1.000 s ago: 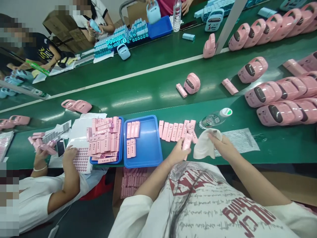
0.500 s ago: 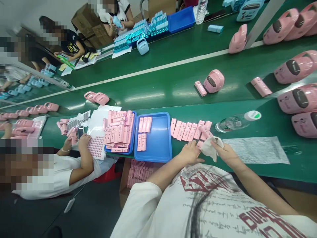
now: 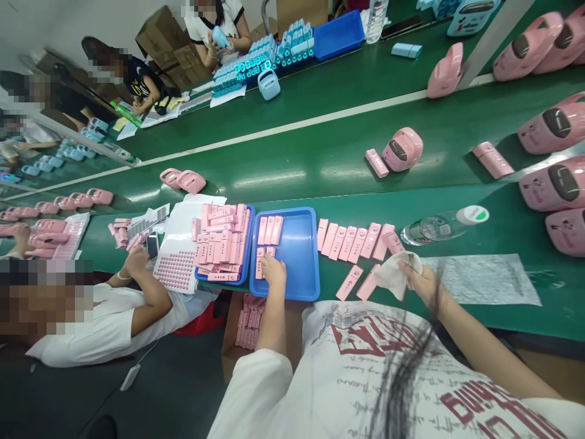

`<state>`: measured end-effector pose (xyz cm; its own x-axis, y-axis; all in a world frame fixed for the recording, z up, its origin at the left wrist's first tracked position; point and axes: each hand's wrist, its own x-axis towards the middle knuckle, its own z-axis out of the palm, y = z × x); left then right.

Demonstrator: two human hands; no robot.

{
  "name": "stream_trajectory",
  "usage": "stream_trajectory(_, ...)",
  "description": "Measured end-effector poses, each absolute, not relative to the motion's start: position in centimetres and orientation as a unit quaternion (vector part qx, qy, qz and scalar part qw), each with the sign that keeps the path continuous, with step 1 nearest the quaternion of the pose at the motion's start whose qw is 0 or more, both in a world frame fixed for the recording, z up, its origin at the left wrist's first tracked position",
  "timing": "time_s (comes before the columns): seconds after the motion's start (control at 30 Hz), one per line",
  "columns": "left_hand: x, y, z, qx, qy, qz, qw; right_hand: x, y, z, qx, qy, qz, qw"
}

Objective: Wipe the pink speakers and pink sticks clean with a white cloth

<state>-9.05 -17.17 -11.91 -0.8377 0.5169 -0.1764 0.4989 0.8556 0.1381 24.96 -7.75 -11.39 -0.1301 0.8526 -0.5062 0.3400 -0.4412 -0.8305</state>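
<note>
My left hand (image 3: pixel 274 272) reaches into the blue tray (image 3: pixel 301 256), its fingers closed about a pink oblong case (image 3: pixel 270 250) in the lower row. Another case stands against its fingertips, and several more lie above. My right hand (image 3: pixel 423 281) grips a white cloth (image 3: pixel 393 274) over the green table. One pink case (image 3: pixel 393 242) slants out from the cloth's upper edge; whether the hand holds it too I cannot tell. Below a row of pink cases (image 3: pixel 348 242), two others (image 3: pixel 350 281) lie on the table beside the cloth.
A heaped tray of pink cases (image 3: pixel 222 241) stands left of mine, near a co-worker's arm (image 3: pixel 148 289). Behind my right hand lies a plastic bottle (image 3: pixel 445 225), with a translucent sheet (image 3: pixel 484 279) nearer. Pink car-shaped housings (image 3: pixel 555 183) stand at far right.
My left hand has moved left from the table cases to the tray, uncovering two cases. My right hand stays with the cloth. The view has shifted slightly.
</note>
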Motion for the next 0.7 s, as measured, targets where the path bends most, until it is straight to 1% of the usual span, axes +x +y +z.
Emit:
stream_trajectory(0.13,-9.1,-16.6,-11.9,0.235,0.960,0.082,0.129,24.6,-7.2,-11.0,-0.605,-0.468,0.602,0.227)
stream_trajectory(0.27,-9.1,-16.9,-11.0,0.240,0.941,0.151,0.185,24.6,-7.5,-11.0,-0.602,-0.454,0.612,0.240)
stream_trajectory(0.37,-7.4,-16.9,-10.1,0.251,0.909,0.219,0.250,24.4,-7.9,-10.8,-0.608,-0.399,0.628,0.276)
stream_trajectory(0.43,-5.1,-16.4,-9.0,0.265,0.879,0.269,0.292,24.2,-7.8,-10.1,-0.617,-0.345,0.632,0.318)
stream_trajectory(0.5,-2.0,-15.5,-7.2,0.263,0.818,0.353,0.370,23.6,-7.4,-8.9,-0.614,-0.301,0.632,0.365)
stream_trajectory(0.57,1.2,-14.5,-4.8,0.194,0.661,0.501,0.524,22.5,-6.9,-7.1,-0.596,-0.287,0.626,0.413)
stream_trajectory(0.6,2.7,-14.0,-3.4,0.160,0.577,0.538,0.594,21.9,-6.7,-6.1,-0.581,-0.292,0.619,0.440)
stream_trajectory(0.63,3.9,-13.5,-2.1,0.133,0.505,0.547,0.654,21.3,-6.6,-5.0,-0.565,-0.309,0.606,0.467)
stream_trajectory(0.7,5.8,-12.9,0.1,0.106,0.424,0.524,0.731,20.2,-6.7,-2.9,-0.524,-0.386,0.561,0.512)
